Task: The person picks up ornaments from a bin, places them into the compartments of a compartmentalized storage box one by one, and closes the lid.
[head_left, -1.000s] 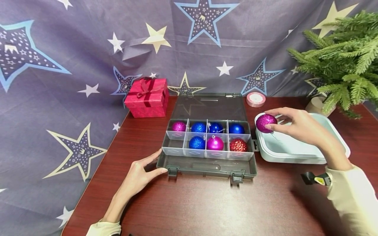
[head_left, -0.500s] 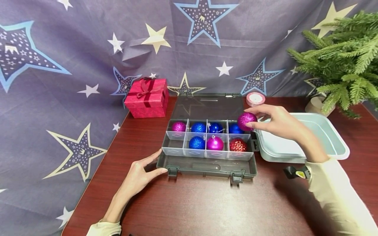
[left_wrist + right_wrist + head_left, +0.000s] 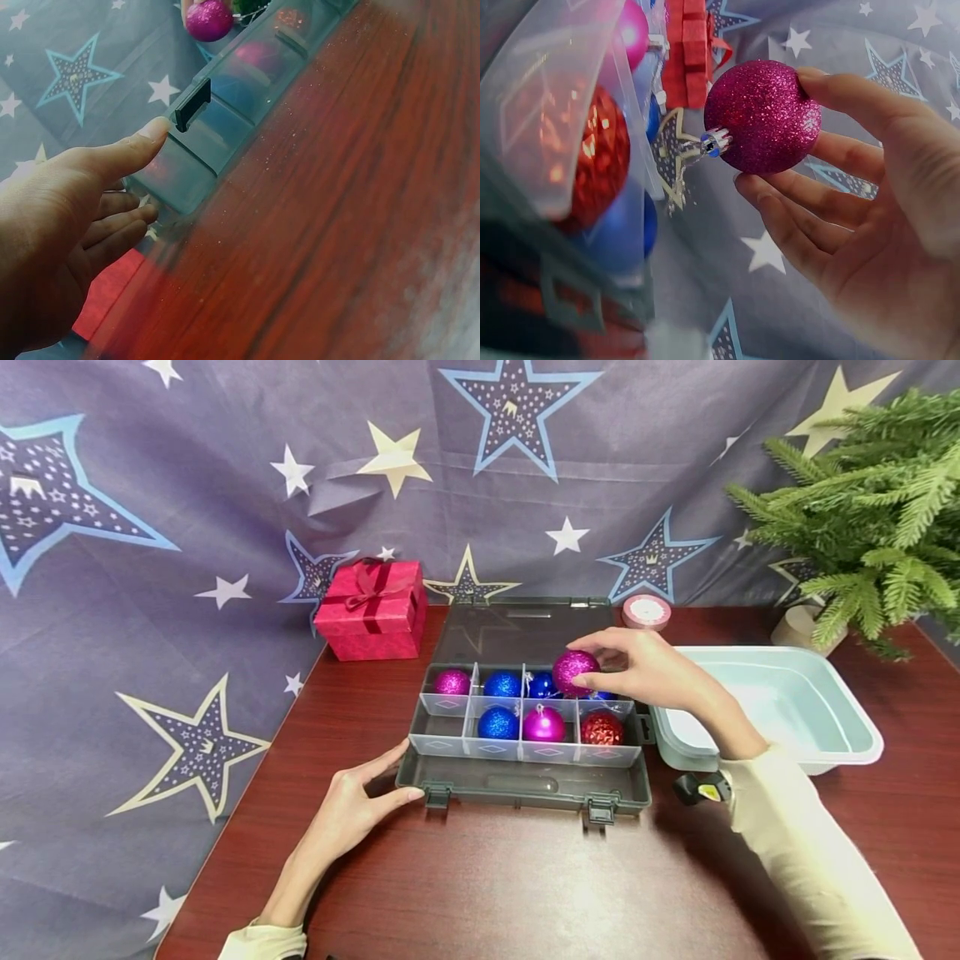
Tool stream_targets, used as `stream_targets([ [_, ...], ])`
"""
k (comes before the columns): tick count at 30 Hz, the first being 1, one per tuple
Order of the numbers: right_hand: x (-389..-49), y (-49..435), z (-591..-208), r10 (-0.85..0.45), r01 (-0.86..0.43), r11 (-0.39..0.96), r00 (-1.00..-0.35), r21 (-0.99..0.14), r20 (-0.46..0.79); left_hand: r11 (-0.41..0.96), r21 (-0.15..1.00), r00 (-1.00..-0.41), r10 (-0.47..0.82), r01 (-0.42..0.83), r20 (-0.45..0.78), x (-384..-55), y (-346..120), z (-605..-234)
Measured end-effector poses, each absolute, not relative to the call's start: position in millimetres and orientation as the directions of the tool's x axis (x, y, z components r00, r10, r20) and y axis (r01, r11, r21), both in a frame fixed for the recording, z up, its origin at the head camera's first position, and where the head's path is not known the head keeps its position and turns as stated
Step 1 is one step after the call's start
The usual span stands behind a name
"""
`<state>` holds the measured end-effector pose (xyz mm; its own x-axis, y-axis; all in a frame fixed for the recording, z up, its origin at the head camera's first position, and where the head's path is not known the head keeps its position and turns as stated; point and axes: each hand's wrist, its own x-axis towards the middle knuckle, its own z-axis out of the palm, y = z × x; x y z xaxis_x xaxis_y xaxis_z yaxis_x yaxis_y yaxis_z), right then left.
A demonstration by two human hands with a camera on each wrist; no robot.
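Pinching the purple ball (image 3: 570, 668), likely light, stiff, brittle and best held round its sides, the right hand (image 3: 648, 668) has it above the box (image 3: 480, 775); the relaxed left hand (image 3: 352, 806) touches the near-left corner.

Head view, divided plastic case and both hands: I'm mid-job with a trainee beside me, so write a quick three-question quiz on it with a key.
1. True or false: the left hand pinches the raised glittery magenta bauble.
2. In the head view, which compartment in the nearer four-compartment row of the divided plastic case holds no bauble? a) rightmost b) leftmost c) second from left
3. Fill the gap: from right to left, that row holds a textured red bauble, a smooth pink bauble and a glittery ____ one.

Key:
1. False; the right hand does.
2. b
3. Blue: the glittery blue bauble.
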<state>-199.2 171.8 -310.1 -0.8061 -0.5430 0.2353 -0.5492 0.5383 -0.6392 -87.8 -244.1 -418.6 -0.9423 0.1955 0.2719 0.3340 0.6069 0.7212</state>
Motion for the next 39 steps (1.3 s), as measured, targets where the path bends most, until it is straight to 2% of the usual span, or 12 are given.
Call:
stream_targets([
  [30,-217,76,-318,-0.701,-0.646,0.406,-0.674,-0.646,0.234,0.628,0.708,-0.946,0.192,0.323,0.261,-87,-243,-416],
  [39,-219,52,-320,-0.723,-0.649,0.400,-0.658,-0.647,0.213,0.632,0.700,-0.943,0.196,0.332,0.270,-88,-243,-417],
])
